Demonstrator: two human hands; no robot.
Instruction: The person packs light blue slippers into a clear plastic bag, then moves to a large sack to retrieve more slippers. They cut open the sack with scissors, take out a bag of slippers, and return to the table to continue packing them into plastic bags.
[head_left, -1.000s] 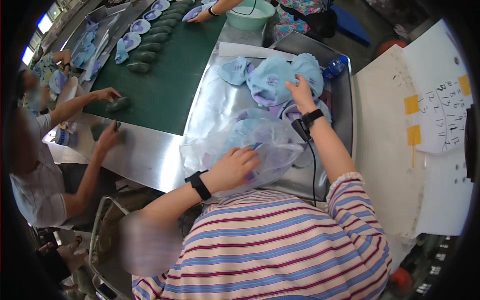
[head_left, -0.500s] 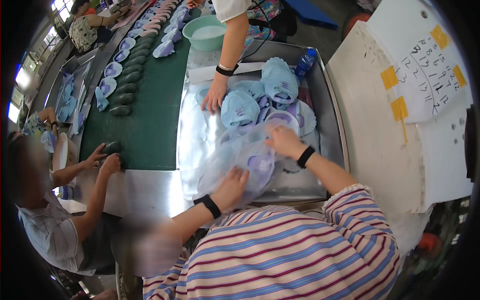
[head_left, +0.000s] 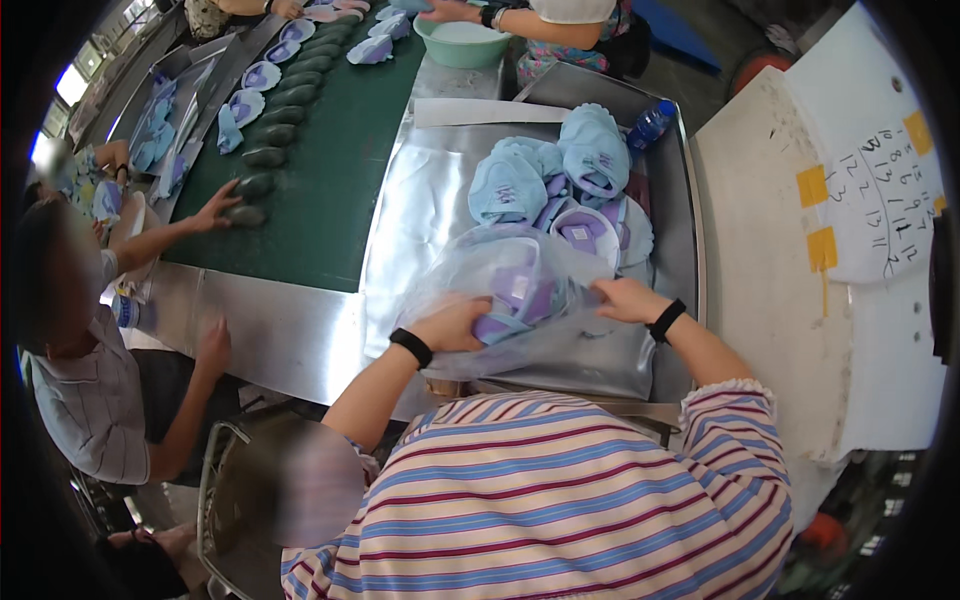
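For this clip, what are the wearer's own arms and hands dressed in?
Both hands are bare, no gloves. The left hand has a black band at the wrist; the right hand has a similar black wristband. The forearms are uncovered. Short sleeves of a top striped in pink, blue, white and dark red end in a frilled white edge.

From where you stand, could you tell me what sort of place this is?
Probably a factory packing line: a green belt carries rows of dark moulds, light blue caps pile on a steel table, and both hands work at a clear bag.
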